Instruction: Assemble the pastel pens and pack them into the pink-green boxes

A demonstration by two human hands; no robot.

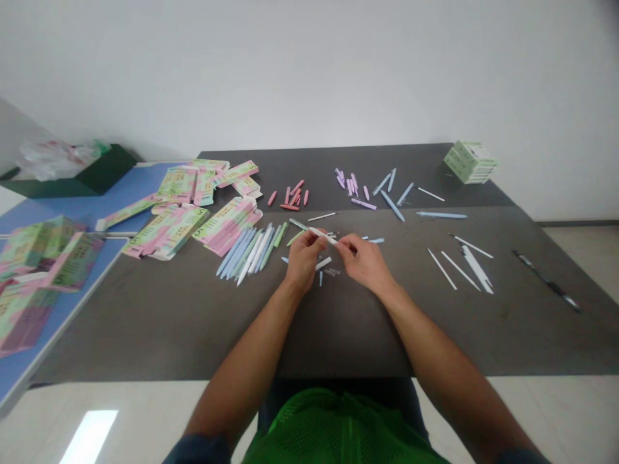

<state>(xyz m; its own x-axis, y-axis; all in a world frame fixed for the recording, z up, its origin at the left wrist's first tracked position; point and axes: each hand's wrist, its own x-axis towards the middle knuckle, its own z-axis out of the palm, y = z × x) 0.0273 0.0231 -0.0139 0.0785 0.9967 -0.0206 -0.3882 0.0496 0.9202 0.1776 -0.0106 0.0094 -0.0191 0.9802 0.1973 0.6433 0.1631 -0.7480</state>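
Note:
Between the fingertips of both hands is a white pen barrel (323, 235), tilted down toward the right. My left hand (304, 259) pinches it near its middle, while my right hand (363, 259) closes on its right end. Beneath them on the dark table lie another white pen part (324, 263), small clear pieces (332, 272) and a small blue piece (320, 278). Left of my left hand, a row of blue, green and white pen barrels (251, 251) lies side by side. A thin pen refill (324, 216) rests just beyond my hands.
Printed cartons (225, 225) spread over the left side, with more boxes (72, 261) on a blue table. Red caps (294, 196), purple caps (355, 185) and blue barrels (393, 205) lie farther back. White parts (476, 267), a black pen (546, 280) and a green box (470, 162) are right.

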